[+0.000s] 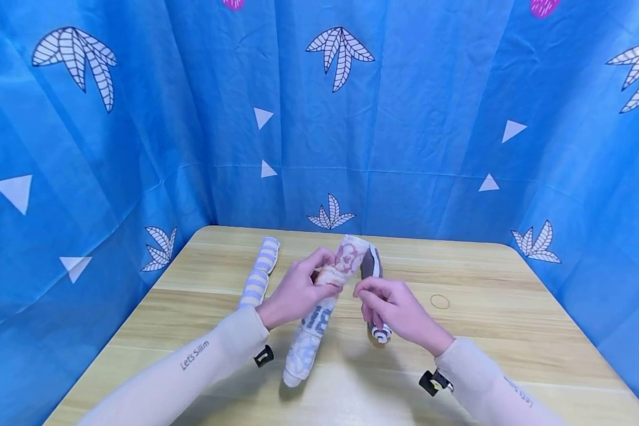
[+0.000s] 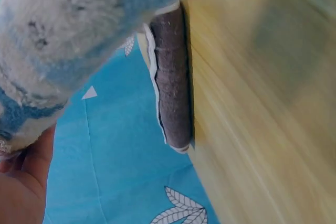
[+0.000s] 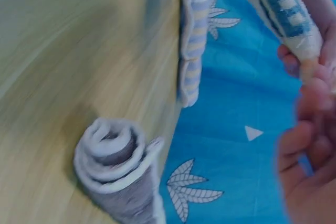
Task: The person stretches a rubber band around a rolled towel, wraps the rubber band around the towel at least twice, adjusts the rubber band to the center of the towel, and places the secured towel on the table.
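My left hand [image 1: 300, 290] grips a rolled towel [image 1: 315, 319], pale with blue and pink patterns, around its upper half. The roll is tilted, its lower end toward me, and it narrows where the fingers hold it. Just right of it is my right hand [image 1: 389, 305], thumb and fingers curled with their tips together. Whether something thin is pinched there, I cannot tell. Behind that hand lies a grey-brown rolled towel [image 1: 370, 266] with white edging, its spiral end showing in the right wrist view. To the left rests a striped rolled towel [image 1: 261, 269], drawn in at its middle.
A thin tan rubber band [image 1: 439, 302] lies on the wooden table [image 1: 490, 331], right of my right hand. Blue patterned curtain [image 1: 431, 106] hangs behind the table and along both sides. Black camera mounts [image 1: 430, 383] stick out from the wrists.
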Tool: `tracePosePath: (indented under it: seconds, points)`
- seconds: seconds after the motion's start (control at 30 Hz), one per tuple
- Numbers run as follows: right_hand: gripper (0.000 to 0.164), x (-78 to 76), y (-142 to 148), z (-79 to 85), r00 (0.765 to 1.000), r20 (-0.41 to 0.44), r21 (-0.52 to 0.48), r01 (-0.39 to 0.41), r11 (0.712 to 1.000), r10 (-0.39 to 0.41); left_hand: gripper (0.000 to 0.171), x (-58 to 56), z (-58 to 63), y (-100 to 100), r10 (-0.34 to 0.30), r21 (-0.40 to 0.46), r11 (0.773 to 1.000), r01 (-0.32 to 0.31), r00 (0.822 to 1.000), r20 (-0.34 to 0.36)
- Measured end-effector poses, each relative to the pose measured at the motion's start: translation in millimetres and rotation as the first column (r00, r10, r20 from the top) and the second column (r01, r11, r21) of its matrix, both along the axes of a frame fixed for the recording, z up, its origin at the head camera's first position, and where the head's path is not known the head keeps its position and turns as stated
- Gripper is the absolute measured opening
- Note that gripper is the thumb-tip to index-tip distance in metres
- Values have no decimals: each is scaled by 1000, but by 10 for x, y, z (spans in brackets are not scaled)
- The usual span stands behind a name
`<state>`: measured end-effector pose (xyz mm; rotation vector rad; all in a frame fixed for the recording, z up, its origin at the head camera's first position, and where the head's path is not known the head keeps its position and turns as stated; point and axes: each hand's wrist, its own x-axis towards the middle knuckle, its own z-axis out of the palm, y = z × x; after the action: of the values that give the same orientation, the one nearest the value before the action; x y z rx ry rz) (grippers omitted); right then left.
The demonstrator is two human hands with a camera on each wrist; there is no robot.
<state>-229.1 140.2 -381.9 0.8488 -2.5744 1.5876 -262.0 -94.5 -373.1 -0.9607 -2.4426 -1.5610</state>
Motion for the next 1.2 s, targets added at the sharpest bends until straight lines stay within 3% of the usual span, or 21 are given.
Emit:
tracePosePath:
  seconds: [0.1, 0.17, 0.27, 0.33, 0.4, 0.43, 0.47, 0.53, 0.6, 0.63, 0.7, 0.8, 0.87, 0.93, 1.07, 1.13, 1.2]
  points:
    - [19, -24, -9, 22, 992, 128, 150, -15, 989, -5, 28, 28, -13, 22, -9, 31, 999, 9, 1000, 15]
    - [20, -69, -9, 1, 978, 200, 212, 13, 977, -56, 27, 77, -11, 40, -28, 39, 999, 26, 999, 30]
    - [19, -186, -28, -86, 940, 247, 197, 187, 962, -234, 27, 162, -21, 68, -56, 41, 998, 55, 998, 37]
    - [23, -274, -49, -146, 880, 288, 66, 375, 925, -377, 27, 220, -35, 93, -74, 39, 997, 72, 996, 40]
    - [31, -358, -76, -191, 814, 337, -148, 542, 827, -473, 27, 256, -68, 126, -90, 47, 995, 88, 995, 46]
    - [34, -384, -86, -200, 794, 360, -266, 591, 762, -490, 27, 270, -85, 140, -98, 56, 994, 95, 993, 59]
    - [37, -402, -95, -201, 788, 381, -380, 610, 695, -484, 27, 279, -101, 153, -103, 66, 993, 98, 992, 79]
    - [42, -412, -102, -207, 813, 397, -561, 582, 588, -426, 27, 276, -132, 173, -115, 109, 989, 100, 984, 138]
    - [49, -389, -91, -203, 864, 367, -675, 502, 541, -345, 27, 247, -150, 183, -109, 158, 984, 80, 977, 185]
    - [50, -364, -76, -199, 892, 339, -709, 451, 543, -298, 27, 225, -153, 184, -99, 176, 982, 64, 974, 201]
    - [47, -310, -30, -200, 941, 264, -733, 339, 590, -212, 28, 175, -155, 181, -75, 206, 978, 29, 972, 222]
    - [42, -233, 55, -198, 984, 134, -662, 178, 728, -118, 29, 119, -154, 164, -52, 208, 978, 1, 969, 241]
    - [43, -203, 105, -177, 994, 64, -562, 108, 820, -88, 29, 102, -147, 158, -46, 180, 984, 2, 969, 243]
    - [48, -199, 137, -130, 998, 20, -453, 67, 889, -66, 26, 96, -128, 161, -47, 121, 992, 20, 973, 228]
    - [55, -207, 165, -2, 999, 23, -253, 37, 967, -33, 24, 84, -60, 169, -36, -115, 992, 49, 993, 111]
    - [54, -207, 157, 62, 999, 34, -148, 38, 988, -34, 24, 76, -16, 164, -51, -246, 968, 57, 998, 31]
    - [49, -209, 133, 112, 998, 34, -36, 54, 998, -53, 29, 70, 15, 152, -75, -377, 925, 47, 995, -60]
